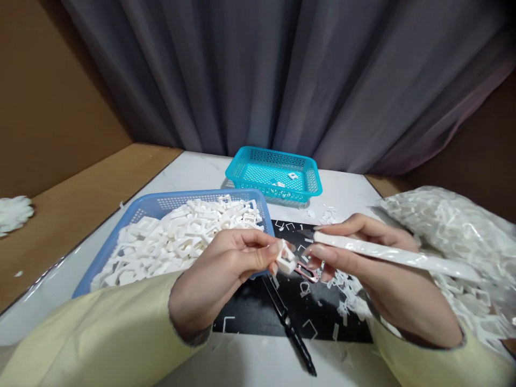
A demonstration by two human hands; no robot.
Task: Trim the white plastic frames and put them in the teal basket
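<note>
My left hand (231, 258) pinches a small white plastic frame piece (286, 259) between thumb and fingertips, above a black mat. My right hand (363, 250) grips a long, slim tool with a white wrapped handle (382, 253). A thin dark tip seems to stick out at the tool's left end, close to the frame piece; whether it touches the piece I cannot tell. Just beyond the fingers lies a pink-edged object (307, 272), partly hidden. Below the hands, a slim black tool (291, 325) lies across the mat's front edge.
At left stands a blue basket (139, 207) heaped with white frame pieces. A turquoise basket (274, 188) with a few white bits is at the back. White scraps litter the black mat (250, 317). A clear bag of white pieces (451, 215) bulges at right. Grey curtain (250, 75) hangs behind.
</note>
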